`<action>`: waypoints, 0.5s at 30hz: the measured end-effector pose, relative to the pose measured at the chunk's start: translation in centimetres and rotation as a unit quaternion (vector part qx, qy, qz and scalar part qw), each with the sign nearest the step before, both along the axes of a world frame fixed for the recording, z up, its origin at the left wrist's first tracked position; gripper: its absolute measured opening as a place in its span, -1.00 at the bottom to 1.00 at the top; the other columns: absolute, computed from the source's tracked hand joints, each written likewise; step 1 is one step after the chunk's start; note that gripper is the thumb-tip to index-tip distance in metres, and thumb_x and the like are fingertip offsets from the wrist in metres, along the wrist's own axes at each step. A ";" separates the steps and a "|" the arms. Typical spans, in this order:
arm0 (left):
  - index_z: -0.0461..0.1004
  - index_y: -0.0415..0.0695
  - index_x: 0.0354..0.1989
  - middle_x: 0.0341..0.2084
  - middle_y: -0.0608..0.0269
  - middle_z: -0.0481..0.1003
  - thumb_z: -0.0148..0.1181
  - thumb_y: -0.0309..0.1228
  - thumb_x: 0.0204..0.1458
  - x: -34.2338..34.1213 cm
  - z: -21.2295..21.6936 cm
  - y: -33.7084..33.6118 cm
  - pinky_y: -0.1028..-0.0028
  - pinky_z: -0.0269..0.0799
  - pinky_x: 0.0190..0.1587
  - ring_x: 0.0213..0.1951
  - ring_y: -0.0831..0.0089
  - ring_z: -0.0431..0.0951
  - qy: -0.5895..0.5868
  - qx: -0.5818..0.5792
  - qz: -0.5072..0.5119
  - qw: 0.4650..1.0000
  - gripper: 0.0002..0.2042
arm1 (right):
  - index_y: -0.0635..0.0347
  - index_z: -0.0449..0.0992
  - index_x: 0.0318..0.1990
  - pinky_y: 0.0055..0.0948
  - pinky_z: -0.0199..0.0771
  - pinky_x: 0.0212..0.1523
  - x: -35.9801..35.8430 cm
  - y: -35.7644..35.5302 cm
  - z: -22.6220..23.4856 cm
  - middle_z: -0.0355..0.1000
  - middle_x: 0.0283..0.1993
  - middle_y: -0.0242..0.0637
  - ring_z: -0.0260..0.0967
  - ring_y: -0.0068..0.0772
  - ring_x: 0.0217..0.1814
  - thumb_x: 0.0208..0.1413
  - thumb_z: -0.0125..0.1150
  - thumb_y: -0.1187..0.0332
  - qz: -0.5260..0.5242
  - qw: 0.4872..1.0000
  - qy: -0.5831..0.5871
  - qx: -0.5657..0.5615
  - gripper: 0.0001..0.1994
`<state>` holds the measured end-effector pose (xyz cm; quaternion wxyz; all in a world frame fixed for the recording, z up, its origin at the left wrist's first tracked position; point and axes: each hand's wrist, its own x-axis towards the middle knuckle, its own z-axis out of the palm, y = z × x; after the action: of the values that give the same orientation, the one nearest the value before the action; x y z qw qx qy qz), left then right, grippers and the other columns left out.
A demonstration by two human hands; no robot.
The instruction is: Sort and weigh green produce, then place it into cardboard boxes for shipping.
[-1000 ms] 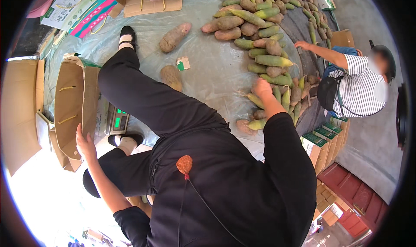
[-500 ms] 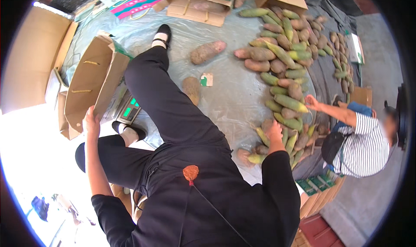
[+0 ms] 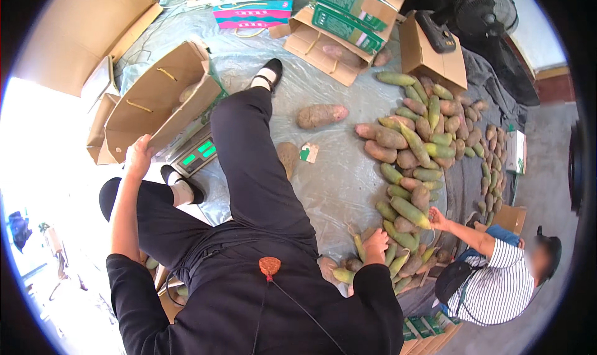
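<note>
My left hand [image 3: 138, 158] grips the near rim of a tall brown cardboard box [image 3: 140, 84] with yellow cord handles. The box stands open-topped on a digital scale [image 3: 198, 158] with a lit green display, and a pale radish [image 3: 188, 92] partly shows inside. On the right, my right hand [image 3: 376, 247] lies at the near end of a radish pile, fingers curled round a brown-skinned radish [image 3: 367, 232] that they mostly cover. Green radishes [image 3: 398, 265] and reddish-brown ones lie close around it.
A co-worker's hand [image 3: 439, 219] touches a long green radish [image 3: 407, 210] in the pile. Two loose brown radishes [image 3: 320, 115] lie on the plastic sheet [image 3: 336, 187] near my foot. Cartons [image 3: 333, 44], a box with a black device [image 3: 435, 31] and a fan [image 3: 488, 11] stand at the back.
The whole view has shifted, showing more of the back. My left hand stays on the box rim and my right hand at the pile's near end. The co-worker's hand remains at the green radish.
</note>
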<state>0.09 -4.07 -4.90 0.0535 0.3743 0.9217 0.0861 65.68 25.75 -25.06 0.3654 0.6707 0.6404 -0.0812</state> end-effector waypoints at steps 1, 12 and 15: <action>0.38 -0.20 -0.22 -0.27 -0.05 0.46 0.13 -0.56 -0.16 -0.1 -0.3 0.2 0.19 0.37 -0.13 -0.19 -0.04 0.45 -0.005 0.011 -0.008 1.000 -0.74 | 0.04 0.15 0.03 0.00 0.24 0.08 1.1 -0.7 -0.9 0.21 0.07 -0.24 0.14 -0.18 0.21 -0.13 0.30 0.21 -0.003 1.000 0.004 0.020 -0.42; 0.37 -0.14 -0.27 -0.35 0.06 0.46 0.03 -0.58 -0.12 0.0 0.0 0.4 0.17 0.35 -0.17 -0.19 0.06 0.47 0.006 -0.048 -0.012 0.999 -0.81 | 0.20 0.15 0.02 -0.19 0.30 0.04 -6.8 0.1 1.4 0.29 0.01 -0.08 0.26 -0.05 0.06 -0.44 0.46 0.41 -0.029 0.942 0.304 0.139 -0.24; 0.36 -0.13 -0.31 -0.34 0.10 0.46 -0.07 -0.59 -0.10 0.3 0.1 1.0 0.19 0.31 -0.14 -0.16 0.13 0.47 0.012 -0.067 -0.011 0.998 -0.83 | 0.28 0.15 0.05 -0.25 0.24 0.08 -10.6 3.6 2.1 0.26 -0.01 -0.04 0.23 -0.07 0.06 -0.46 0.42 0.39 -0.076 0.837 0.529 0.120 -0.21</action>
<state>0.36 -3.04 -4.84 0.0681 0.3811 0.9218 0.0188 55.05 29.35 -22.97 -0.1199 0.6107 0.6879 -0.3734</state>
